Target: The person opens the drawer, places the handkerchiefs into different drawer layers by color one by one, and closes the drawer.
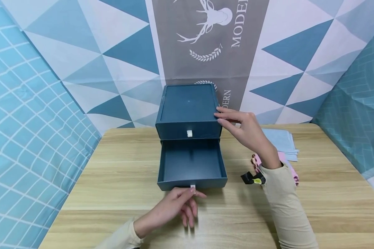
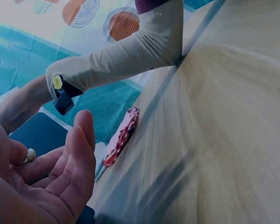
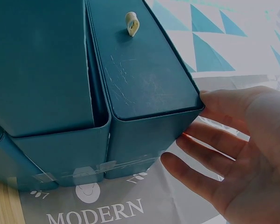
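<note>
Your left hand (image 1: 175, 204) pinches the white pull tab (image 1: 192, 186) of the pulled-out drawer (image 1: 191, 164), just below the top drawer (image 1: 172, 130) — your right hand (image 1: 250, 130), fingers apart, touches the right edge of the dark-blue drawer cabinet (image 1: 188, 103) on the wooden table (image 1: 118, 180).

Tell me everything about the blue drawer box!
The drawer box is dark blue, maybe stiff card or plastic, standing upright on the wooden table. Its top drawer, scratched in front, is closed; the drawer below is pulled out. Both have white tabs. The left hand holds the lower tab; the right hand touches the box's right edge.
</note>
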Tool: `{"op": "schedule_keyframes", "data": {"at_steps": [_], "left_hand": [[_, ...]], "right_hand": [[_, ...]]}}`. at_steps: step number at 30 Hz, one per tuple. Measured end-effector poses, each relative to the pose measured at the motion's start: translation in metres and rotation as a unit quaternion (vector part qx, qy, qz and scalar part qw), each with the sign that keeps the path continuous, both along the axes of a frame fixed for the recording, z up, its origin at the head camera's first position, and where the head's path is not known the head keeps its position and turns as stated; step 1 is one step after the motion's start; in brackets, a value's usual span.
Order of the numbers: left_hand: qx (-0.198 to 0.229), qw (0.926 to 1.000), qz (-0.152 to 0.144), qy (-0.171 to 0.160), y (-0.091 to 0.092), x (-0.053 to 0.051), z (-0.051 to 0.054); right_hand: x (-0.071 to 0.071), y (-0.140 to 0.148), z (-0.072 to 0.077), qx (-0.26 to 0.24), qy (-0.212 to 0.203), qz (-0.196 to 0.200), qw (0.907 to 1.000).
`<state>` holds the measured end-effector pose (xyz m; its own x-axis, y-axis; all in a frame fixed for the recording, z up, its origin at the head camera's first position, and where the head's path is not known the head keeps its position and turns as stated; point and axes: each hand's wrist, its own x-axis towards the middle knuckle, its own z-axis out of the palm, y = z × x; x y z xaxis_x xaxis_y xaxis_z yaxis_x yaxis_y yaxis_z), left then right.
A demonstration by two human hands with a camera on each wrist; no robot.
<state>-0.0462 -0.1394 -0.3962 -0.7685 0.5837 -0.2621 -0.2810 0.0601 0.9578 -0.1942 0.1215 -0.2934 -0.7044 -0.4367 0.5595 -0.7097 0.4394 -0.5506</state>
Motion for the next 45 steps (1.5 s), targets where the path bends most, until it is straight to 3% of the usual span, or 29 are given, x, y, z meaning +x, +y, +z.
{"op": "schedule_keyframes", "data": {"at_steps": [16, 25, 37, 45], "left_hand": [[-0.009, 0.9998, 0.004, -0.017, 0.002, 0.012, -0.001], [0.042, 0.998, -0.031, -0.036, 0.004, 0.012, 0.0], [0.018, 0.9991, -0.001, -0.04, 0.002, 0.014, 0.001], [0.012, 0.9992, 0.0, -0.038, 0.002, 0.013, 0.0]], "right_hand": [[0.0, 0.0, -0.001, 0.0, -0.004, -0.003, 1.0], [0.0, 0.001, -0.001, -0.002, 0.0, -0.007, 1.0], [0.001, -0.003, 0.003, 0.001, 0.0, -0.005, 1.0], [0.01, -0.002, 0.007, 0.048, -0.008, -0.031, 0.9983]]}}
